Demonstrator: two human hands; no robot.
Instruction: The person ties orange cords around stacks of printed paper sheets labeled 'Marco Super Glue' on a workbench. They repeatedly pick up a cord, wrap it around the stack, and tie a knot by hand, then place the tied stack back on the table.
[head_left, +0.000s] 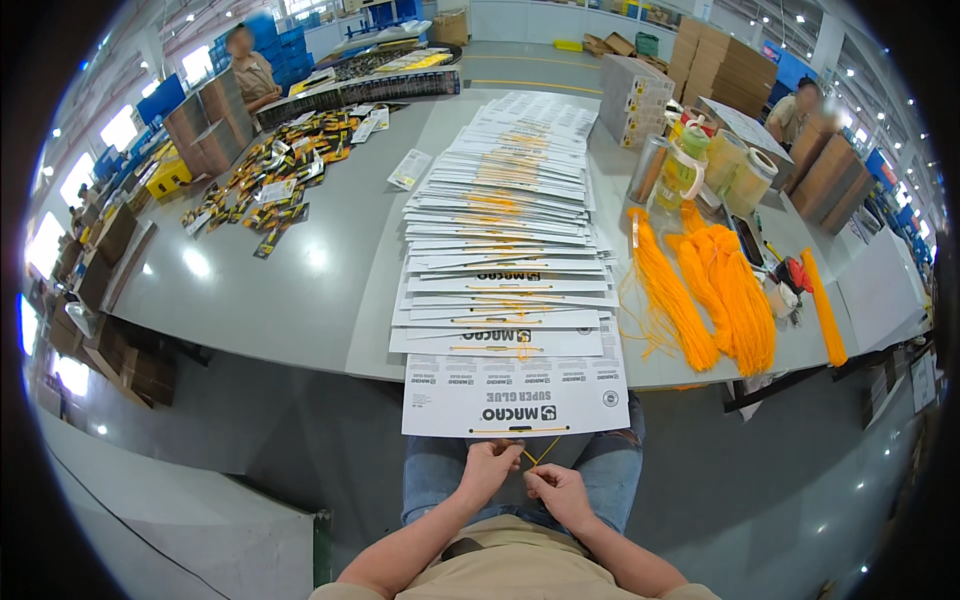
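Observation:
Both hands are over my lap, just below the table's near edge. My left hand (495, 465) pinches a thin orange cord (531, 456) between thumb and fingertips. Close on its right, my right hand (551, 484) pinches the same cord, which forms a V between the hands. Directly above them, a printed white card sheet (514, 397) juts over the table edge, with orange cord along its near side. Behind it, a long overlapping row of similar white cards (495, 262) runs away from me, many threaded with orange cord.
Orange cord bundles (724, 300) lie at the right, near a green-lidded bottle (681, 169), tape rolls (750, 180) and a phone (746, 240). Small blister packs (285, 176) are heaped at the left of the table (300, 300). Two people sit beyond the table, one at each side.

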